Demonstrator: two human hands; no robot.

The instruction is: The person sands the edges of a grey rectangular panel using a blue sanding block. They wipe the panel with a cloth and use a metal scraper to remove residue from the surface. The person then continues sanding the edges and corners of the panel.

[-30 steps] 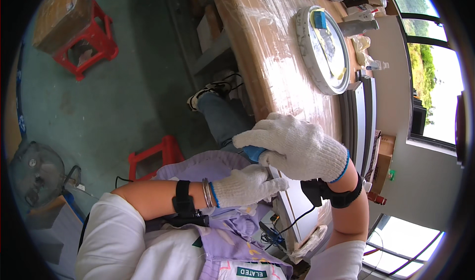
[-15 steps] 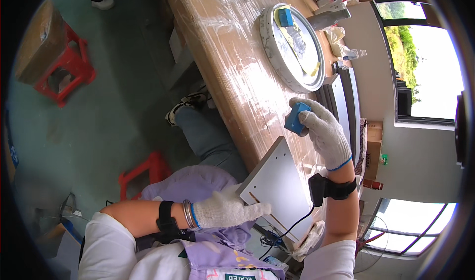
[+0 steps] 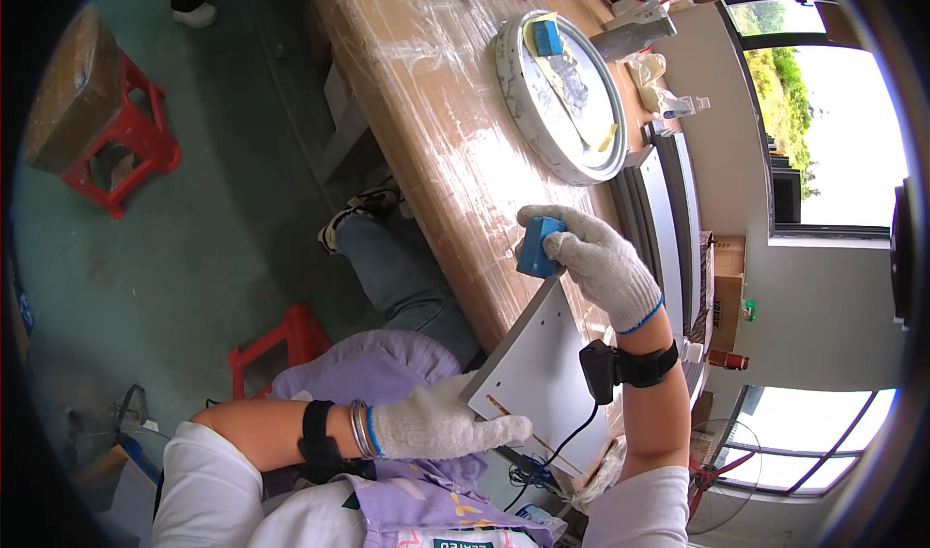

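My left hand (image 3: 441, 422), in a white knitted glove, grips the lower left edge of a grey panel (image 3: 547, 359), its thumb lying across the face. The panel is tilted, with several small holes and a brown slot along one side. My right hand (image 3: 608, 272), gloved alike, holds a small blue block (image 3: 540, 248) between thumb and fingers. That block is at the panel's far top corner; whether it touches the edge I cannot tell.
A film-covered table (image 3: 417, 93) bears a round, white-rimmed lid or tub (image 3: 511, 93) with a second blue block (image 3: 546, 38) on it. Grey panels (image 3: 662, 199) are stacked beyond. Red stools (image 3: 291, 344) stand on the floor at left. A black cable (image 3: 572, 434) hangs from my right wrist.
My right hand has moved left and slightly down with the blue block, bringing it to the panel's top corner. My left hand keeps its hold on the panel.
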